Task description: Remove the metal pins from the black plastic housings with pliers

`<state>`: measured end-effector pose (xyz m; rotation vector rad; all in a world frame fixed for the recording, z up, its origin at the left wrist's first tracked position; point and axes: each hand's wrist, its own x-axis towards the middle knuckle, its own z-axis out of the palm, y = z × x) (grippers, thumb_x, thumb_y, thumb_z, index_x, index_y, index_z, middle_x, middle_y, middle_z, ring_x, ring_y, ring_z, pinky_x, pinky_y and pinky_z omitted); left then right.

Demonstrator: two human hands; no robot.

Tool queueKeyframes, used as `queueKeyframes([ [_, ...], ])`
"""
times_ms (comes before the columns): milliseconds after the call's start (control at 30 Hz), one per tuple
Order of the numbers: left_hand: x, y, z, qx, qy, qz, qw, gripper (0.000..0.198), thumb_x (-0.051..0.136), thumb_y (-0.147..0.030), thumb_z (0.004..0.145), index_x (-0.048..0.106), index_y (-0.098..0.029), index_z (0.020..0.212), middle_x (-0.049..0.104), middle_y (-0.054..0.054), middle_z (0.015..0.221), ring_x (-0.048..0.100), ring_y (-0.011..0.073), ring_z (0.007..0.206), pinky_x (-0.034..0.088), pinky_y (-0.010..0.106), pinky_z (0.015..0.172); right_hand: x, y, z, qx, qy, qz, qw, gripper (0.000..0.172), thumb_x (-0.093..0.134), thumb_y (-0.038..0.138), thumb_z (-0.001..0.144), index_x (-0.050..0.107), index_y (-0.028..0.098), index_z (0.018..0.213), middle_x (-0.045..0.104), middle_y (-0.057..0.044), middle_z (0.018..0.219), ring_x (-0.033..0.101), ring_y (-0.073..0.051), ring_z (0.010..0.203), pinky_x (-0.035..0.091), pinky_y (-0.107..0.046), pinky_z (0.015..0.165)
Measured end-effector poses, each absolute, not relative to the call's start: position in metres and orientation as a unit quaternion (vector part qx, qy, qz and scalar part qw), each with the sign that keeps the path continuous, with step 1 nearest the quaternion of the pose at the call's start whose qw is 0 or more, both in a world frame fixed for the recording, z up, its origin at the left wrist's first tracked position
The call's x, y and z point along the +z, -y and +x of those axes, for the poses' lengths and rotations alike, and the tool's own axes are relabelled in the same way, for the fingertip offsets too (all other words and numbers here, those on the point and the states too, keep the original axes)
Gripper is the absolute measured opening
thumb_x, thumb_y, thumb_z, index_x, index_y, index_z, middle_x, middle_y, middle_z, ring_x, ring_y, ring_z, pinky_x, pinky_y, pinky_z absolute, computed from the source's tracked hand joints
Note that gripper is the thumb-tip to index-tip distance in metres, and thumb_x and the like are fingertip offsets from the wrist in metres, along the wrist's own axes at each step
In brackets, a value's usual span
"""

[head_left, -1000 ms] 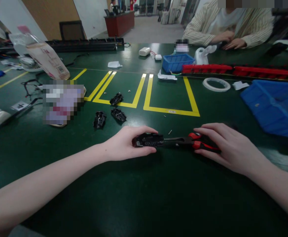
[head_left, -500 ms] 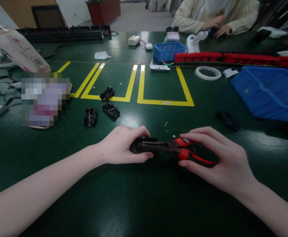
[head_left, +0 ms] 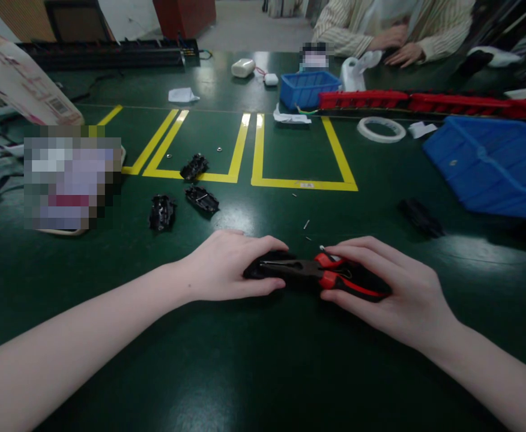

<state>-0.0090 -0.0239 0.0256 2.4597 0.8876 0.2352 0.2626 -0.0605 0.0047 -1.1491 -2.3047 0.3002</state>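
My left hand (head_left: 231,267) is closed round a black plastic part (head_left: 253,271), thumb and fingers on its two sides. In my right hand (head_left: 402,285) are needle-nose pliers (head_left: 330,273) with red and black handles. Their dark jaws point left and lie over the black part, between the fingers of my left hand. Whether the tips grip anything is hard to make out. Just beyond the hands lie thin metal pins (head_left: 307,224). Farther left on the green table are three similar black parts (head_left: 163,212).
A blue bin (head_left: 492,168) stands at the right with a dark part (head_left: 420,217) near it. Behind are a tape roll (head_left: 381,129), a red strip (head_left: 366,100) and a small blue basket (head_left: 308,89). A phone-like object (head_left: 74,186) lies left. Opposite sits a person in striped sleeves (head_left: 344,30).
The pliers' handles have drawn closer together as my right hand moved slightly left. My left hand and the black part have shifted a little to the right.
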Motion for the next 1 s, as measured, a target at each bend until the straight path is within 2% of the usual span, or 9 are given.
queueKeyframes([
  [133, 0.023, 0.024, -0.010, 0.097, -0.328, 0.908, 0.242, 0.048, 0.057, -0.048, 0.091, 0.051, -0.021, 0.130, 0.072, 0.003, 0.098, 0.066, 0.0165, 0.076, 0.044, 0.027, 0.067, 0.003, 0.061, 0.263, 0.118, 0.857, -0.426, 0.267, 0.044, 0.071, 0.043, 0.076, 0.060, 0.028, 0.116, 0.068, -0.007, 0.106, 0.068, -0.026, 0.091, 0.059, -0.039, 0.071],
  [300, 0.020, 0.024, -0.008, 0.081, -0.348, 0.907, 0.223, 0.050, 0.058, -0.061, 0.085, 0.059, -0.021, 0.115, 0.071, 0.002, 0.086, 0.065, 0.0176, 0.072, 0.040, 0.026, 0.063, 0.002, 0.061, 0.261, 0.115, 0.860, -0.417, 0.269, 0.040, 0.070, 0.042, 0.078, 0.060, 0.024, 0.112, 0.067, -0.008, 0.104, 0.066, -0.024, 0.089, 0.057, -0.036, 0.071],
  [600, 0.023, 0.027, -0.005, 0.077, -0.370, 0.901, 0.214, 0.052, 0.061, -0.064, 0.081, 0.057, -0.020, 0.109, 0.069, 0.001, 0.083, 0.063, 0.0185, 0.070, 0.039, 0.026, 0.062, 0.007, 0.063, 0.257, 0.117, 0.862, -0.415, 0.266, 0.037, 0.069, 0.042, 0.079, 0.060, 0.023, 0.109, 0.066, -0.008, 0.102, 0.066, -0.022, 0.088, 0.057, -0.036, 0.072],
  [1000, 0.021, 0.027, -0.006, 0.079, -0.365, 0.905, 0.206, 0.045, 0.056, -0.060, 0.087, 0.055, -0.021, 0.110, 0.070, 0.001, 0.084, 0.063, 0.0177, 0.069, 0.040, 0.027, 0.063, 0.008, 0.063, 0.255, 0.084, 0.867, -0.418, 0.256, 0.040, 0.069, 0.043, 0.080, 0.059, 0.020, 0.110, 0.066, -0.009, 0.103, 0.065, -0.022, 0.090, 0.057, -0.036, 0.072],
])
